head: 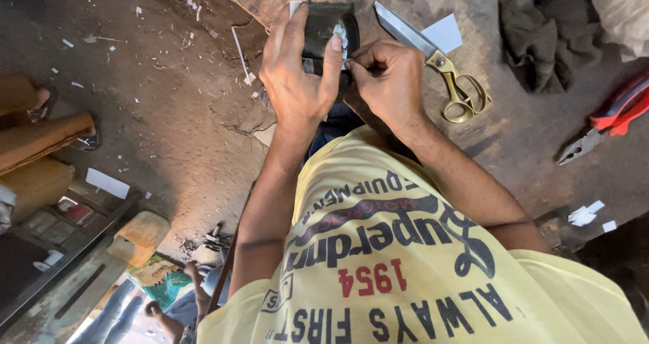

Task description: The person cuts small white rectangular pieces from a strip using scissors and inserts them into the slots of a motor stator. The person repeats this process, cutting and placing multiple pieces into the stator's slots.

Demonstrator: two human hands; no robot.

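Scissors [439, 67] just right of the hands; bare bench [527, 141] beyond.

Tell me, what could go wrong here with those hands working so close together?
The right hand pinches something small against the dark cylinder right beside the left hand's thumb, so a slip might nick it. The scissors lie with blades open next to the right wrist and could catch it. The cylinder sits near the bench edge and might drop.
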